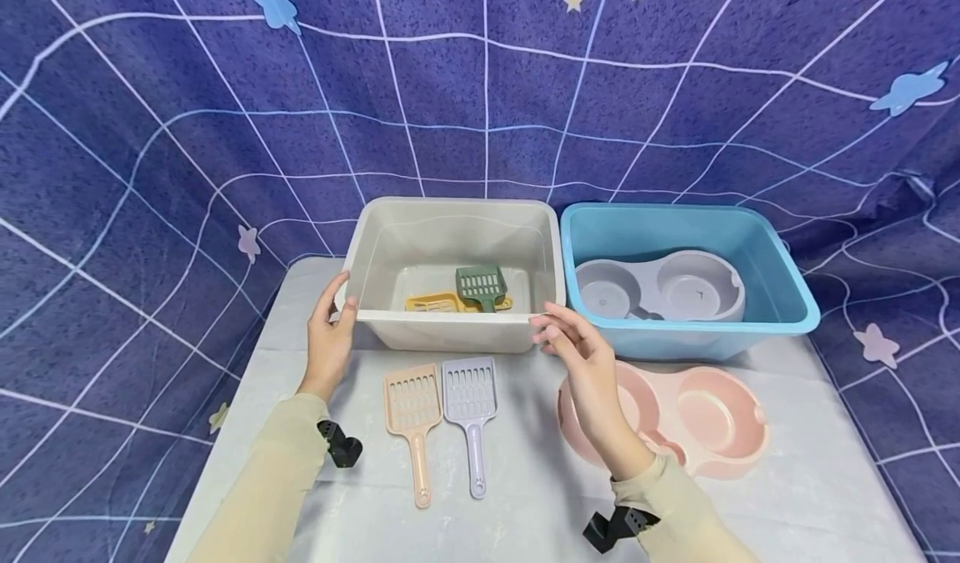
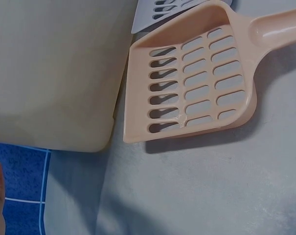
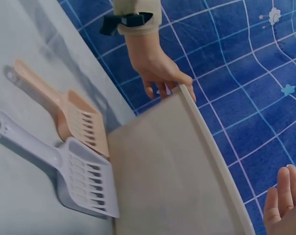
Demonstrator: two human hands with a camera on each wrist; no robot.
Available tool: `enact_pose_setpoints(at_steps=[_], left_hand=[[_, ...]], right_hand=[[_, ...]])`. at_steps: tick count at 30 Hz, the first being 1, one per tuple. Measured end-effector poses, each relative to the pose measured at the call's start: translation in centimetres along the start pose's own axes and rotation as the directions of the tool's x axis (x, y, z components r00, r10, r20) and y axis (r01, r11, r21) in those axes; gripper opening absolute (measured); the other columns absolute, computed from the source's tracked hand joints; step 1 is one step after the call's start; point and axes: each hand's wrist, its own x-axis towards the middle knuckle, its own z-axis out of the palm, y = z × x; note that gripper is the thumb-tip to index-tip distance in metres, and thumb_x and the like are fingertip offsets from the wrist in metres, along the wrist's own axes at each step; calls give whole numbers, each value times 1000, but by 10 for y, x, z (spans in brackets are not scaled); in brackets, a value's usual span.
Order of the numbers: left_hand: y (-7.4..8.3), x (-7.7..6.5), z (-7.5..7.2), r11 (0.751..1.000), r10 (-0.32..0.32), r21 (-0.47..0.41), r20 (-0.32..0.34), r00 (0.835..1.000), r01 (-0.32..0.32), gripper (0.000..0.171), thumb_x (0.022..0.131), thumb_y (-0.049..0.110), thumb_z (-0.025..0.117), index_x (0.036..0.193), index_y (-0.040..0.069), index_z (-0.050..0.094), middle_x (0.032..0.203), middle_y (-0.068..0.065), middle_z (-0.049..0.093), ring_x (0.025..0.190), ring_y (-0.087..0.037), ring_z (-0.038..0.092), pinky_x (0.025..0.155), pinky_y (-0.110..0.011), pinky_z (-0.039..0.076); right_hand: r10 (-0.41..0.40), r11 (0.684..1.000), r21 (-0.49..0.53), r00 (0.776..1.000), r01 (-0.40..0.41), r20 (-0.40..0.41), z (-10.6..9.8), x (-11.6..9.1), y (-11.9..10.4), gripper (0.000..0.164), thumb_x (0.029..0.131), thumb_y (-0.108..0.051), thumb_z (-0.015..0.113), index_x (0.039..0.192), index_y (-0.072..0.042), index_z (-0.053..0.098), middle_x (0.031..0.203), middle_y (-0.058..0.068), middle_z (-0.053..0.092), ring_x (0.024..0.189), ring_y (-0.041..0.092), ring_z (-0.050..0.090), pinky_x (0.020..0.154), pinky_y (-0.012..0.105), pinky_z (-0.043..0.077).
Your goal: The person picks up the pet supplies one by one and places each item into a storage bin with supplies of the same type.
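White bin point(image 1: 450, 334) upright; within, a green scoop point(image 1: 482, 284) overlaps a yellow scoop point(image 1: 433, 303). Left hand point(image 1: 328, 344) grips its 8 o'clock corner. Right hand point(image 1: 590, 367) at its 4 o'clock corner, fingers extended; contact unconfirmed. Blue bin point(image 1: 675, 342), at 3 o'clock of the white, contains a grey bowl point(image 1: 649, 279). Pink bowl point(image 1: 670, 404) at the blue's 6 o'clock. Peach scoop point(image 1: 415, 429) and lilac scoop point(image 1: 470, 419) lie at the white's 6 o'clock.

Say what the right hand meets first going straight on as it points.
The right hand would likely meet the off-white rectangular plastic tub first, near its front right corner; the remaining gap is unclear.
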Motion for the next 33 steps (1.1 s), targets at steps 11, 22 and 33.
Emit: enact_pose_setpoints(at_steps=[11,22,33], left_hand=[[-13,3,1,1000,20,-24,-12,1000,-20,44,104,20,52,147,27,49,143,1,48,98,-14,41,70,-17,41],[-13,3,2,1000,30,-8,-18,999,-30,44,104,20,52,147,26,49,142,0,50,95,-14,44,70,-16,42],[-11,4,1,999,35,5,-13,999,-35,44,104,20,51,148,24,48,139,-4,50,95,-14,43,70,-15,41]], right_hand=[[57,991,124,998,-57,0,4,-18,18,33,96,2,60,126,13,54,102,6,71,85,20,65,77,29,51],[103,995,-21,994,-102,38,0,-32,35,31,95,1,61,125,9,58,105,17,69,85,15,65,76,26,52],[170,984,-61,981,-165,92,0,-46,53,32,95,-1,61,125,11,58,108,29,65,86,14,66,76,26,52]])
